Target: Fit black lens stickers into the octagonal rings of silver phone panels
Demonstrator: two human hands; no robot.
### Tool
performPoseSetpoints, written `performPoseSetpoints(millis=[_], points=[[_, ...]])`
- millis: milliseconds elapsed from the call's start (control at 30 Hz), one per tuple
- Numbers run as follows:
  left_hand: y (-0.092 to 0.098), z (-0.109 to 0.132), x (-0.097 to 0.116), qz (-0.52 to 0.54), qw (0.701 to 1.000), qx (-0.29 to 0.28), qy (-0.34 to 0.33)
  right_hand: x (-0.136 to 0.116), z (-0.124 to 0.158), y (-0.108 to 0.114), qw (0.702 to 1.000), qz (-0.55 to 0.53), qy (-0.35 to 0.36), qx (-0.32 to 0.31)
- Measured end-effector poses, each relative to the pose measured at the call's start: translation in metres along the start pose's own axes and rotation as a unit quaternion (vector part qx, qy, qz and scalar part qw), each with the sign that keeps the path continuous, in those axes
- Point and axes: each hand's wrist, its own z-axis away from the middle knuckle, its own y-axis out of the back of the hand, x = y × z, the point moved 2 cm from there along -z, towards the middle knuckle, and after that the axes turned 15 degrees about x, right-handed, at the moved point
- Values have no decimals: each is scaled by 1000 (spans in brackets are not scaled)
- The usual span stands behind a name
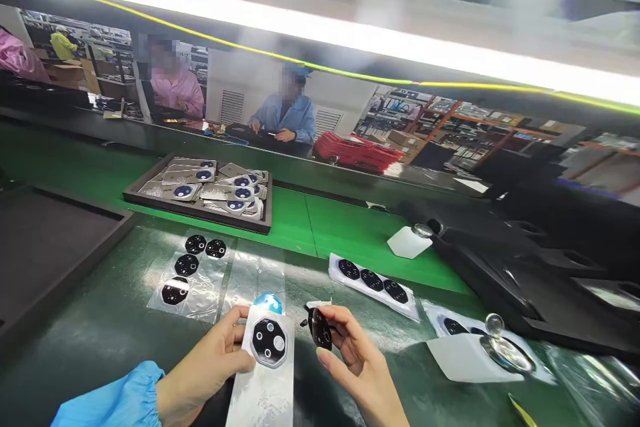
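My left hand grips a flat silver panel by its left edge, thumb on its front face. Near the panel's top is a black octagonal disc with round holes, and a blue film tab sticks out above it. Beside it, my right hand pinches a loose black octagonal cover between thumb and fingers, tilted and apart from the panel. A small white scrap shows behind those fingertips. Left of my hands, several black octagonal covers lie on a clear plastic sheet.
A dark tray of silver panels stands on the green surface. A strip of black covers lies at right, near two white bottles. Black trays flank both sides. Co-workers sit beyond the bench.
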Motion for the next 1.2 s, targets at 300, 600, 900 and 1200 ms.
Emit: performPoseSetpoints(millis=[300,600,900,1200], points=[[0,-10,-4,22,999,9,37,0,10,-4,994,-35,-97,31],[3,-13,-7,26,998,12,47,7,4,5,995,-18,-97,-29],[4,-14,-7,32,999,8,31,-1,11,-4,996,-17,-83,20],[1,-9,1,3,999,26,45,4,4,6,996,10,-74,-53]])
